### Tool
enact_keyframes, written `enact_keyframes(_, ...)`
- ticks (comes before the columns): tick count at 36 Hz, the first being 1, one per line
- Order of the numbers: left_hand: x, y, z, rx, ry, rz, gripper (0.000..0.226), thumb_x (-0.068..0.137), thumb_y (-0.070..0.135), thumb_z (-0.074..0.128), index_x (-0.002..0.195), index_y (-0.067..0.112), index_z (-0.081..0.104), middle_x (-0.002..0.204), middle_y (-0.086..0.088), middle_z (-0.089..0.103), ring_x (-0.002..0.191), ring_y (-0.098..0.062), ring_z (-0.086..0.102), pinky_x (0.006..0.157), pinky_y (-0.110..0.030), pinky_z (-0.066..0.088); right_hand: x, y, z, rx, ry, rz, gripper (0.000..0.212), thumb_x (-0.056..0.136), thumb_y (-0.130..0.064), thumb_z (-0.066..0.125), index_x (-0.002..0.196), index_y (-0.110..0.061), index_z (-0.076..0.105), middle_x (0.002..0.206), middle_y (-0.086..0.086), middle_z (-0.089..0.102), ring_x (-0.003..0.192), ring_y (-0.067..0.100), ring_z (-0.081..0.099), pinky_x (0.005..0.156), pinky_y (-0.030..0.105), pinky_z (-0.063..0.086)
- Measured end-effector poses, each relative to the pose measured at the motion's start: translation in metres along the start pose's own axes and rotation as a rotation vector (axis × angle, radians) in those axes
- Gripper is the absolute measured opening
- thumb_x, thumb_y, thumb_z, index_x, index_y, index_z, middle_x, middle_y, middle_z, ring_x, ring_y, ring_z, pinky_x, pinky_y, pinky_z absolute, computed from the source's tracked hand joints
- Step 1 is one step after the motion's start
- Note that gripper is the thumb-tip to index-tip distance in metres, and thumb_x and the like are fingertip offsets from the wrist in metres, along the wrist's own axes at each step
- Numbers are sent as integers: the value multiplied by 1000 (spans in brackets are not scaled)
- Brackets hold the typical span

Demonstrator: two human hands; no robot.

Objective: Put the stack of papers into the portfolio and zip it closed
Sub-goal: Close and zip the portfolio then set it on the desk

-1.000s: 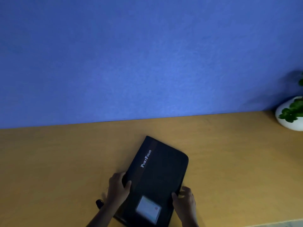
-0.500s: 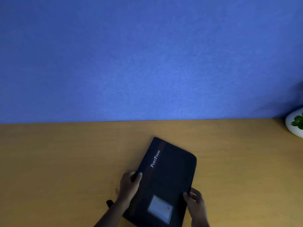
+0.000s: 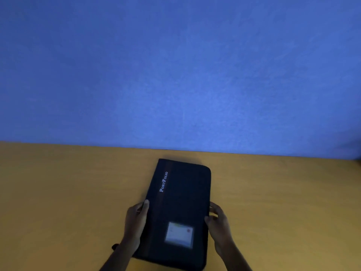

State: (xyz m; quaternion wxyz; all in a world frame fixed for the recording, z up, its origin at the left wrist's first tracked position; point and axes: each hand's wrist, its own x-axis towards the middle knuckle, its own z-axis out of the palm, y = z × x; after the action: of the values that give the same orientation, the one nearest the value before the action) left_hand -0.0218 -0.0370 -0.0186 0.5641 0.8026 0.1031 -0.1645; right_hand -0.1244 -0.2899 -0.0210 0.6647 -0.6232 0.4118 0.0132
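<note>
A black portfolio (image 3: 181, 208) lies flat and closed on the yellow-brown worktop (image 3: 58, 202), a little right of centre and close to the near edge, its long side running away from the camera and tilted slightly to the right; white lettering reading "PortFolio" (image 3: 163, 181) runs along a brownish stripe near its left edge, and a pale card window (image 3: 179, 234) sits low on its cover; the left hand (image 3: 135, 222) lies along the left edge, fingers loosely curled against it; the right hand (image 3: 218, 222) touches the right edge, fingers bent around the side; a small dark tab (image 3: 115, 246) shows beside the left wrist; a blue wall (image 3: 175, 75) rises behind the worktop.
</note>
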Motion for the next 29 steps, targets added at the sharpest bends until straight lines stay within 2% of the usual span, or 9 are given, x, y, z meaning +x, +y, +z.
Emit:
enact_keyframes(3, 15, 0, -28, -29, 13, -11, 35, 100, 56, 56, 85, 35, 80, 79, 5, 76, 75, -13, 71, 70, -34, 51, 9, -13, 29, 2, -58, -8, 49, 98, 6, 58, 129, -31, 68, 125, -7, 71, 99, 16, 77, 65, 24, 61)
enact_keyframes(5, 28, -4, -46, -47, 19, -14, 47, 99, 58, 56, 89, 17, 78, 81, -13, 72, 76, -33, 69, 69, -39, 49, 13, -20, 50, 12, -96, -12, 52, 96, 10, 59, 128, -30, 68, 125, -7, 71, 92, 11, 77, 63, 20, 61)
enact_keyframes(6, 34, -6, -55, -56, 35, -13, 49, 99, 58, 56, 89, 15, 78, 82, -17, 70, 76, -35, 68, 69, -39, 49, 15, -23, 60, 8, -113, -16, 53, 95, 10, 60, 128, -29, 68, 125, -7, 71, 89, 8, 77, 63, 20, 61)
enact_keyframes(12, 69, -8, -100, -47, 99, -7, 37, 101, 56, 54, 91, 33, 81, 92, 1, 80, 82, -18, 76, 76, -47, 60, 24, -44, 117, -19, -203, -18, 57, 90, 13, 60, 131, -26, 65, 126, -4, 70, 89, 2, 76, 62, 14, 58)
enact_keyframes(15, 86, -13, -117, -54, 120, 8, 41, 101, 58, 53, 92, 29, 82, 91, -1, 80, 85, -23, 76, 76, -48, 59, 30, -51, 140, -37, -231, -6, 59, 88, 11, 60, 134, -25, 64, 124, -5, 70, 103, 10, 72, 63, 15, 58)
enact_keyframes(18, 100, -17, -129, -46, 135, -10, 42, 99, 61, 52, 95, 32, 81, 92, 3, 80, 88, -23, 76, 77, -48, 59, 38, -55, 160, -52, -251, 9, 62, 87, 14, 57, 137, -21, 63, 123, -4, 70, 104, 11, 70, 60, 12, 57)
enact_keyframes(23, 122, -24, -143, -59, 155, -29, 55, 97, 67, 49, 91, 22, 81, 91, -20, 75, 88, -44, 70, 69, -43, 52, 51, -58, 183, -53, -278, 49, 62, 88, 11, 59, 140, -23, 62, 123, -7, 70, 104, 11, 71, 60, 11, 57)
enact_keyframes(27, 138, -33, -151, -54, 127, -30, 82, 88, 81, 48, 95, 3, 72, 86, -8, 65, 77, -26, 59, 70, -40, 43, 58, -59, 196, -41, -279, 71, 59, 90, 7, 61, 140, -26, 62, 121, -9, 71, 103, 9, 71, 60, 10, 57)
enact_keyframes(29, 145, -36, -152, -49, 131, -19, 75, 88, 80, 48, 85, 8, 71, 87, -6, 59, 81, -21, 54, 73, -39, 40, 61, -59, 199, -32, -274, 80, 57, 92, 5, 62, 139, -28, 62, 120, -11, 72, 103, 7, 71, 60, 10, 57)
